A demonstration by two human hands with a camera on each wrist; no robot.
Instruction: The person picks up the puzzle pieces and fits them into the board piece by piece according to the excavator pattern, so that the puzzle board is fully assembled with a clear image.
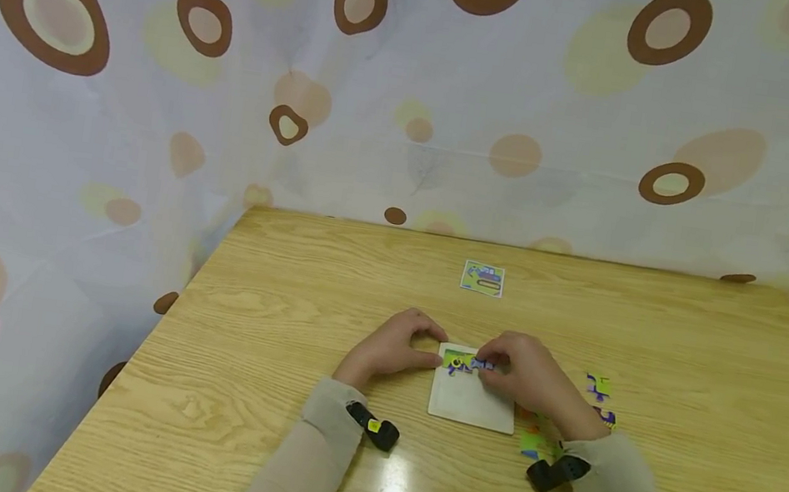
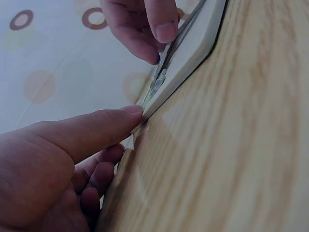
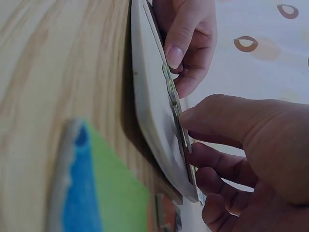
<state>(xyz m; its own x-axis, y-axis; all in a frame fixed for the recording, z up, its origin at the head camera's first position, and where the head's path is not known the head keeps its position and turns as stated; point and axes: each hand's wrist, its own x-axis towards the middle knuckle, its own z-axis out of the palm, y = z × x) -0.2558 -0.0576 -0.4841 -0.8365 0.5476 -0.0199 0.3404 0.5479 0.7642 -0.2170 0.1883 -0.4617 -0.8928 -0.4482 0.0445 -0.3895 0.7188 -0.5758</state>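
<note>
A white, shallow puzzle tray (image 1: 471,404) lies flat on the wooden table. In its far left corner sits a green, yellow and purple puzzle piece (image 1: 455,362). My left hand (image 1: 389,349) holds the tray at that corner, the thumb against the left edge and the index finger near the top. Over the tray's far side, my right hand (image 1: 526,374) pinches a bluish-purple puzzle piece (image 1: 481,364) beside the first one. The right wrist view has the thumb (image 3: 212,116) on that piece, which lies nearly flat against the tray; its exact fit cannot be seen.
Loose puzzle pieces lie right of the tray: a green-purple one (image 1: 599,386), a dark purple one (image 1: 605,416), and a green-blue one (image 1: 531,444) partly under the right wrist. A picture card (image 1: 483,279) with an excavator lies beyond the tray. A patterned curtain (image 1: 413,114) hangs behind the table.
</note>
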